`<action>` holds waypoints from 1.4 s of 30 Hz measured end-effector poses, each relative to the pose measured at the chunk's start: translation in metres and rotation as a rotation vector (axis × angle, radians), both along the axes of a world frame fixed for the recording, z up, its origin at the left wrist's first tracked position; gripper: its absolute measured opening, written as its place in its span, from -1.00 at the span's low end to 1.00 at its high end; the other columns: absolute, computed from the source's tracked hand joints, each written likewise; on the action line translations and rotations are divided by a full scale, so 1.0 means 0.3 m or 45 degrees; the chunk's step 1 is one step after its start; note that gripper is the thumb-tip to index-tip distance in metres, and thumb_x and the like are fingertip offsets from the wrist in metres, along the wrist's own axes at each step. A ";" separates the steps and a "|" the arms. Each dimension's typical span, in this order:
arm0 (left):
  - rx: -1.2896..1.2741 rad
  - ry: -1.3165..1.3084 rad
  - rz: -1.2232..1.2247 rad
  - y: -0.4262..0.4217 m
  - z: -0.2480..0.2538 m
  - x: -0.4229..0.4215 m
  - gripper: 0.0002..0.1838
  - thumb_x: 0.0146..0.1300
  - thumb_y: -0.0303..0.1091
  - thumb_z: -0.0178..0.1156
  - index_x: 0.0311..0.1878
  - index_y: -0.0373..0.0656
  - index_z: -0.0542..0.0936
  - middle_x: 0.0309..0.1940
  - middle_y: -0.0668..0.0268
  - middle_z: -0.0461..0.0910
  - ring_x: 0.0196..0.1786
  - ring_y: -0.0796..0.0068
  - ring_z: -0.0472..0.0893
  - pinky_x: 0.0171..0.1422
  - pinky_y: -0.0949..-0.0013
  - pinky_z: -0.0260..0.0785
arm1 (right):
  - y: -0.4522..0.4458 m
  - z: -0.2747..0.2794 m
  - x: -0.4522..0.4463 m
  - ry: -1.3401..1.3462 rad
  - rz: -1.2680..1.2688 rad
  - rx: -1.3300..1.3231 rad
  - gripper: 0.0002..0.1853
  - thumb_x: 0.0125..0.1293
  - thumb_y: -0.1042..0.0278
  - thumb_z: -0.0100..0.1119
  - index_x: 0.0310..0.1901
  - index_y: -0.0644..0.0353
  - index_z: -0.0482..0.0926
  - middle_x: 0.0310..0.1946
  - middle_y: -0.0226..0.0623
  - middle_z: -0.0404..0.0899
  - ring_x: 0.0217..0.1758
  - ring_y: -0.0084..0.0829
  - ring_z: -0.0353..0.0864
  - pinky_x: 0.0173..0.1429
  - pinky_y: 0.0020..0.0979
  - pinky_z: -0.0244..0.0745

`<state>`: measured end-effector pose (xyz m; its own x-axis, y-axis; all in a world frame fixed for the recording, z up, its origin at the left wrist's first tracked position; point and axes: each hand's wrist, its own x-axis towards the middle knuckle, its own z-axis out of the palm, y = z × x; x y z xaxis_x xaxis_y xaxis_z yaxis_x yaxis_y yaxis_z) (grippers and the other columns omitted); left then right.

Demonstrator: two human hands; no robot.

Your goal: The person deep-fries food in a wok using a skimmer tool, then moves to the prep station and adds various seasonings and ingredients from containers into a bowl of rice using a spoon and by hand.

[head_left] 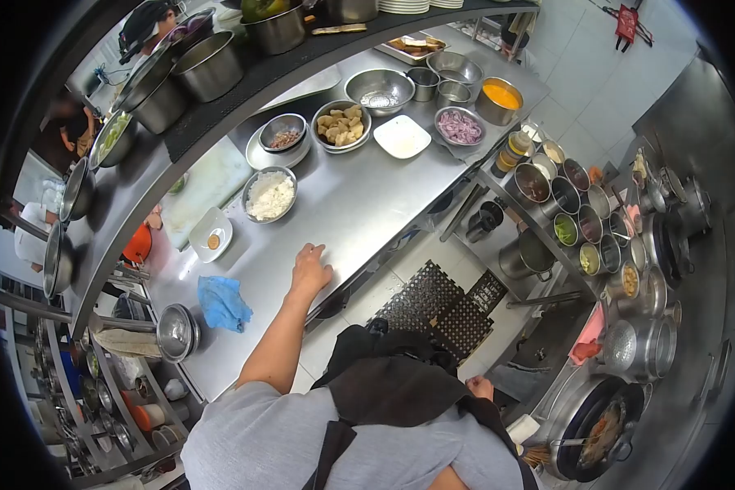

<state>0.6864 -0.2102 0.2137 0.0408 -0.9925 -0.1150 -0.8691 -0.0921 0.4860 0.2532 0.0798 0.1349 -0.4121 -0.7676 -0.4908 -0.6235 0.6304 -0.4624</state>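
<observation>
Over the steel counter [343,214], near its front edge, is my left hand [310,268], its fingers apart and holding nothing. Nearest to it are a bowl of white crumbly food [270,196], a white dish with a small round piece in it [211,234] and a blue cloth [224,303]. My right hand [480,387] hangs low beside my body, its fingers curled; whether anything is inside them is hidden.
Farther back stand a bowl of beige chunks [340,126], a white square plate [403,136], a bowl of sliced purple onion [460,127] and an orange-filled pot [499,100]. Right are sauce containers [566,196] and a wok [600,429]. People stand beyond the overhead shelf.
</observation>
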 end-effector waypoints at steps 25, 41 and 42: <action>-0.177 -0.009 0.272 -0.557 0.129 -0.234 -0.56 0.04 -0.26 0.21 0.00 -0.28 0.55 -0.24 0.03 0.59 -0.13 0.08 0.57 0.01 0.14 0.41 | -0.450 -0.058 -0.471 0.026 -0.270 0.153 -0.78 0.11 0.30 0.16 -0.44 0.33 0.60 -0.60 -0.06 0.58 -0.51 -0.17 0.63 -0.31 -0.25 0.49; 0.038 0.894 0.966 -1.144 -0.081 0.023 -0.75 0.13 -0.31 0.19 -0.20 -0.28 0.53 -0.40 0.17 0.63 -0.44 0.41 0.63 -0.47 0.35 0.41 | -0.780 0.134 -0.288 0.131 -0.083 0.030 -0.79 0.15 0.34 0.11 -0.36 0.35 0.60 -0.55 -0.04 0.60 -0.50 -0.22 0.64 -0.33 -0.29 0.47; 0.061 1.000 1.011 -1.159 -0.083 0.034 -0.81 0.14 -0.35 0.17 -0.25 -0.28 0.52 -0.46 0.19 0.61 -0.53 0.45 0.60 -0.57 0.41 0.32 | -0.749 0.103 -0.304 0.193 -0.024 -0.009 -0.79 0.15 0.34 0.11 -0.36 0.35 0.60 -0.56 -0.03 0.59 -0.49 -0.20 0.64 -0.33 -0.27 0.46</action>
